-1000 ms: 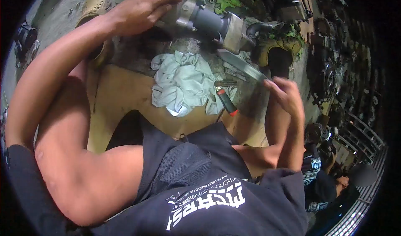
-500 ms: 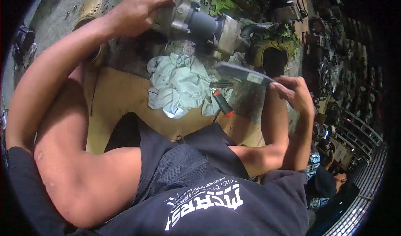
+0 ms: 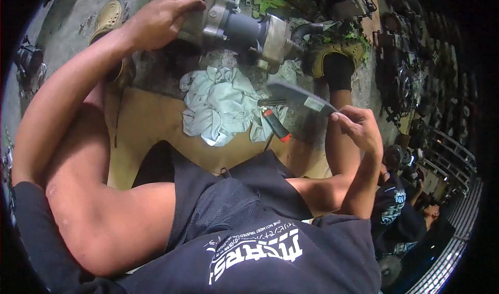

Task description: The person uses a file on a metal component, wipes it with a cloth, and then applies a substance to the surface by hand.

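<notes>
Tan rubber makes the clog in the upper left of the frame, near the bent left arm. The left hand is at the upper left, over the end of the metal assembly; its fingers are loosely bent, but the palm is hidden, so I cannot tell if it grips there. The assembly lies across the upper middle, with a dark cylinder section between two metal housings.

Below it, in the middle, a pale crumpled cloth lies partly on the brown cardboard. At the right edge of the cloth is a red-and-black handle, and just above this one more dark handle.

Right of the middle, the dark flat strip is in the air, its near end pinched between thumb and fingers of the right hand. The two hands are well apart. What is new: the far end of the strip has come down from the assembly, and its small label turns to view. This means, I judge, that the strip does not act on the metal now.

At the lower right, another person's sleeve is visible.
</notes>
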